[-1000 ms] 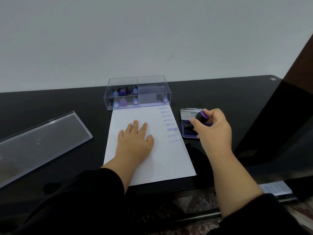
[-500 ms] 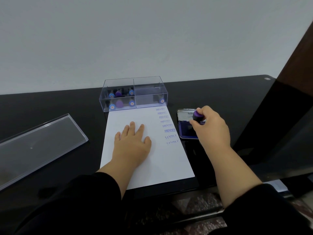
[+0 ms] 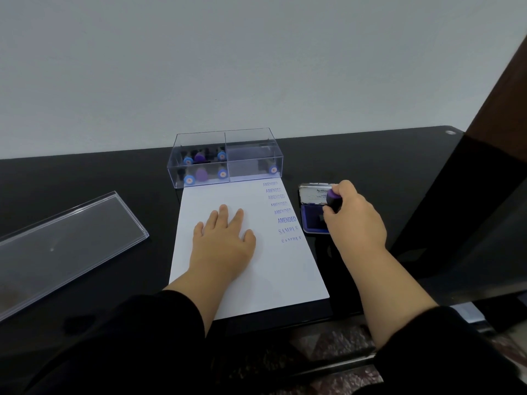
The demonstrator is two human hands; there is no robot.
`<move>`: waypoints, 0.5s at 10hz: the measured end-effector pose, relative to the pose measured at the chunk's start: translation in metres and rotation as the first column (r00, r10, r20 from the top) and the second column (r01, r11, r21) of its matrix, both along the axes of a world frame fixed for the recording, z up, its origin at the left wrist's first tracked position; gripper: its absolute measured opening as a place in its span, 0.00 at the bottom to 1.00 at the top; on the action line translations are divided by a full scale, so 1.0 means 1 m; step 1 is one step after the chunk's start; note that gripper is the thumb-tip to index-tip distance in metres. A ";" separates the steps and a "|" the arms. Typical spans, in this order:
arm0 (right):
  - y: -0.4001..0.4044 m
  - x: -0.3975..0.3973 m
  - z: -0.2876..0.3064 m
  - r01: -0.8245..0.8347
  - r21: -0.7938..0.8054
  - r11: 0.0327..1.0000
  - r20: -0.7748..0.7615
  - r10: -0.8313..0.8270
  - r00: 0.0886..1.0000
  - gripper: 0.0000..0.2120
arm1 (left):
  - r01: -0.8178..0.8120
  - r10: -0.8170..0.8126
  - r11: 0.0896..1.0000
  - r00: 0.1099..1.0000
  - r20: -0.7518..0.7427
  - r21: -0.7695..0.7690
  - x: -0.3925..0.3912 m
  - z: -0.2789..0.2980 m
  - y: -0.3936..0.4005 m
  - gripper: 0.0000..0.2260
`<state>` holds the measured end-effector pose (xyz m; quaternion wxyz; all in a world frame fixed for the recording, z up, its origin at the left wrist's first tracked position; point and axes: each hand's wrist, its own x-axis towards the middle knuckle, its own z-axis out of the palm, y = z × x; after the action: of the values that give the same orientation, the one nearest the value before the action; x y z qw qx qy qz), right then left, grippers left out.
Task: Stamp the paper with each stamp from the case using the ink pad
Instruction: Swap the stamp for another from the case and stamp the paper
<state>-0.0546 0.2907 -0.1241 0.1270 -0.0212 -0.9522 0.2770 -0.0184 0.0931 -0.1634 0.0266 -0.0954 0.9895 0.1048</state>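
1. Far left I see one clear plastic lid (image 3: 65, 240) lying flat on the black surface (image 3: 370, 155), well apart from everything else.
2. At the back sits one clear case (image 3: 225, 158) split into two compartments. In the left one I count about six stamps (image 3: 201, 166) with blue or purple caps; the rows overlap, so that count is rough. In the right compartment I see a single blue-capped stamp (image 3: 273, 169) at the front right corner.
3. One white sheet of paper (image 3: 256, 275) lies in front of the case, its far edge touching the case's front wall.
4. My left hand (image 3: 222, 246) lies flat on the paper, fingers spread and straight, pressing it down and holding nothing.
5. Down the paper's right edge runs a column of purple-blue prints (image 3: 282, 212): I count six reading AMENDED, the sixth the darkest, then two fainter ones reading SAMPLE, the last only partly printed.
6. Just right of the paper lies one open ink pad (image 3: 312, 220), its metal lid (image 3: 313, 192) tipped back and its blue-purple cushion showing.
7. My right hand (image 3: 353, 220) pinches one dark, purple-topped stamp (image 3: 333, 200), held upright over the ink pad. I cannot tell if its face touches the ink.
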 end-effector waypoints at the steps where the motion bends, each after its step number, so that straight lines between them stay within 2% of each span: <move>1: 0.000 0.001 0.000 -0.008 0.035 0.999 0.022 0.008 1.000 0.10 | 0.003 -0.003 1.000 1.000 0.001 -0.003 0.000 0.000 0.000 0.25; 5: 0.001 0.002 0.000 -0.012 0.053 0.998 0.044 0.010 0.999 0.12 | 0.003 -0.003 1.000 1.000 0.010 -0.015 -0.001 0.000 -0.001 0.25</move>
<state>-0.0528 0.2914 -0.1237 0.1051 -0.0187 -0.9620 0.2514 -0.0191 0.0923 -0.1637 0.0310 -0.0947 0.9903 0.0966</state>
